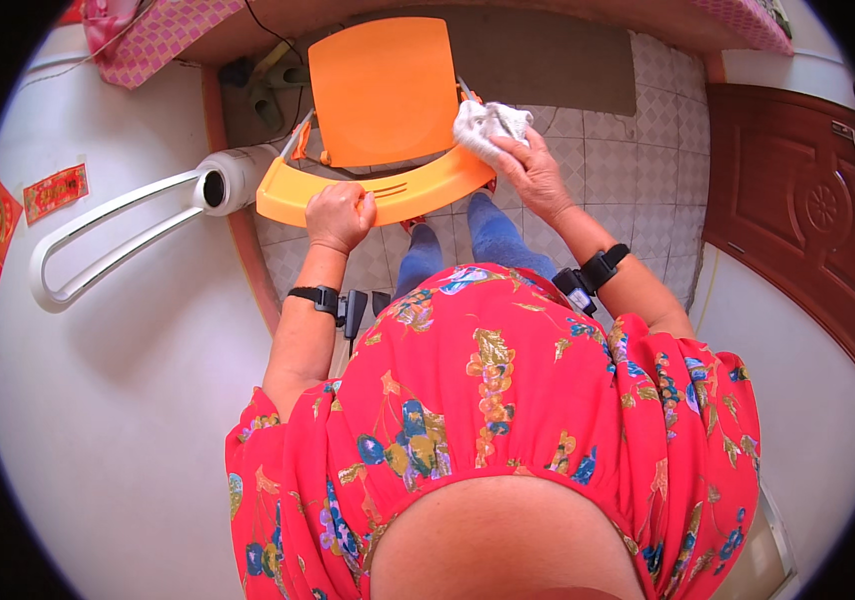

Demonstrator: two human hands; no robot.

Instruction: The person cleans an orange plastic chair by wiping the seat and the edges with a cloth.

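Observation:
An orange plastic chair with a flat seat [386, 90] and a curved backrest [427, 187] stands before me on the floor. My left hand [339, 214] is closed over the backrest's near edge, left of its slots. My right hand [532, 169] holds a crumpled white cloth [489, 127] against the right end of the backrest. Part of the backrest there is hidden by the cloth. Metal chair legs show in part at both sides of the seat.
A white bladeless fan [236, 180] stands at the left by the wall. Green slippers [270, 105] and a dark cable lie behind the chair at the left. A grey mat [547, 67] covers floor tiles at the back. A brown door [810, 202] is at the right.

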